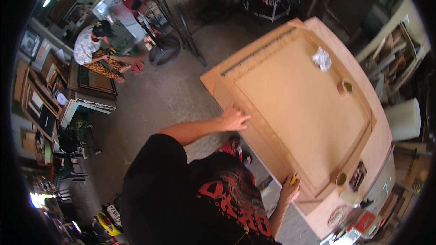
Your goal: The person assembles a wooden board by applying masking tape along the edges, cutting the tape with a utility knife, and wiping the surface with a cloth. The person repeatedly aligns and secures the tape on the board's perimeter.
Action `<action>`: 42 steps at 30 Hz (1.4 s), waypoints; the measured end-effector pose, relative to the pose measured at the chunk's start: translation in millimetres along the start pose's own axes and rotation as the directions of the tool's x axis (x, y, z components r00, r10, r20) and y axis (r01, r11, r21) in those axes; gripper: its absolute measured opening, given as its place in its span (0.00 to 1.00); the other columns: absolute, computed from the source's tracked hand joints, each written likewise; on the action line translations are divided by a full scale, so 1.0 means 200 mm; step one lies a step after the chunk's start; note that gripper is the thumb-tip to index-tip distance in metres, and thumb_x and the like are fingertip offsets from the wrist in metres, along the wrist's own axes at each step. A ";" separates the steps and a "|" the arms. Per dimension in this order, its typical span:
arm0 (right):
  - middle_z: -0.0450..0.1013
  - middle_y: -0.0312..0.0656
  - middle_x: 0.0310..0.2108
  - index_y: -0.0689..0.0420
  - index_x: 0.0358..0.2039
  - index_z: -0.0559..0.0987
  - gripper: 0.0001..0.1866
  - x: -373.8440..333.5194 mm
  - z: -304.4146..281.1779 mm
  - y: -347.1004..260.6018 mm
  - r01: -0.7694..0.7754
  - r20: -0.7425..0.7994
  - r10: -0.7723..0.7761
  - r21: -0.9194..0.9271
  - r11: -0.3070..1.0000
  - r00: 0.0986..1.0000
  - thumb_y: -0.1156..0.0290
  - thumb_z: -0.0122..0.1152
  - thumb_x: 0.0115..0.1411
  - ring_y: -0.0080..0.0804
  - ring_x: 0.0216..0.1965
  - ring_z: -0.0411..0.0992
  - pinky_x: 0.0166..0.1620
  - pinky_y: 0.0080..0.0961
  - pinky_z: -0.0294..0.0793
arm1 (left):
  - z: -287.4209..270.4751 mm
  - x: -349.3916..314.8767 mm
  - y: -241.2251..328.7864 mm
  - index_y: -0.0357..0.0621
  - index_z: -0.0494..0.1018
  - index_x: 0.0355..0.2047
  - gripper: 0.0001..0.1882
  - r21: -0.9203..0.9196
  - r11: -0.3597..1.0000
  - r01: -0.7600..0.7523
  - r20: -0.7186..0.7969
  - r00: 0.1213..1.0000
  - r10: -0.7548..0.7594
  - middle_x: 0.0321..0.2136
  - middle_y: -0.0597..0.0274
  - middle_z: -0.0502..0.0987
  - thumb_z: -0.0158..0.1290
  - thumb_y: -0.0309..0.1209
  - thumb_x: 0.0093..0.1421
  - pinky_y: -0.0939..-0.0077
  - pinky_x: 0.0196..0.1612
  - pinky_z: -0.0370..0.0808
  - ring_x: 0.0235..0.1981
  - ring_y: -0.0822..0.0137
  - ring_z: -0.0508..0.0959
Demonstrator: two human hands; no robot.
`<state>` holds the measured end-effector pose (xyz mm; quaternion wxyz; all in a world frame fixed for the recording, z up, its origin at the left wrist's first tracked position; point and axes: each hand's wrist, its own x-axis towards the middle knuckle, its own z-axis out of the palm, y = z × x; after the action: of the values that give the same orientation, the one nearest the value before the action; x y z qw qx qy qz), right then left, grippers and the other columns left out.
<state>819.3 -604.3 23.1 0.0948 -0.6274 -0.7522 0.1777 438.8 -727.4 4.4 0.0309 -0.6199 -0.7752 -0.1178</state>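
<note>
A large wooden frame (268,129) lies face down on the table, with a tan backing sheet (299,104) covering its middle. My left hand (235,118) rests on the near left side of the frame, fingers apart and holding nothing. At the near corner, my right hand (289,190) is closed around a small yellow tool (293,179); its exact kind is too small to tell. A dark strip (254,57) runs along the frame's far left side. Two tape rolls (345,87) stand on the frame's right and near sides, and a crumpled white wad (322,59) sits near its far right.
The pale tabletop (383,122) extends past the frame. A dark patterned packet (358,176) and a red and white container (365,222) are near its right end. Across the floor, a person (93,50) sits beside a standing fan (131,3) and stacked frames (41,100).
</note>
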 end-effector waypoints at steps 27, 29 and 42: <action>0.76 0.54 0.27 0.61 0.31 0.77 0.22 -0.07 0.52 -1.25 0.232 0.042 -0.234 0.041 0.972 0.971 0.51 0.61 0.57 0.57 0.27 0.75 0.28 0.50 0.70 | -0.16 0.00 -0.79 0.55 0.79 0.41 0.22 0.029 0.997 -0.077 0.066 0.995 0.075 0.32 0.63 0.78 0.53 0.51 0.51 0.51 0.52 0.56 0.47 0.61 0.70; 0.76 0.55 0.26 0.61 0.31 0.77 0.22 -0.09 0.54 -1.35 0.262 0.043 -0.265 0.059 0.963 0.963 0.50 0.61 0.57 0.58 0.26 0.75 0.28 0.51 0.71 | -0.17 -0.01 -0.84 0.56 0.79 0.41 0.22 0.024 0.998 -0.066 0.060 0.996 0.064 0.32 0.63 0.77 0.54 0.52 0.50 0.51 0.52 0.56 0.47 0.61 0.70; 0.76 0.57 0.28 0.63 0.33 0.78 0.24 -0.03 0.62 -1.72 0.433 0.213 -0.464 0.177 0.884 0.860 0.50 0.63 0.56 0.59 0.28 0.75 0.30 0.51 0.72 | -0.15 -0.05 -1.04 0.57 0.79 0.35 0.18 -0.014 0.997 -0.070 -0.094 0.993 0.068 0.31 0.64 0.75 0.56 0.51 0.48 0.50 0.48 0.60 0.42 0.63 0.71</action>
<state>462.5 -679.5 41.2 0.0765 -0.4003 -0.8711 0.2739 236.4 -785.5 2.5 0.0660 -0.6402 -0.7501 -0.1521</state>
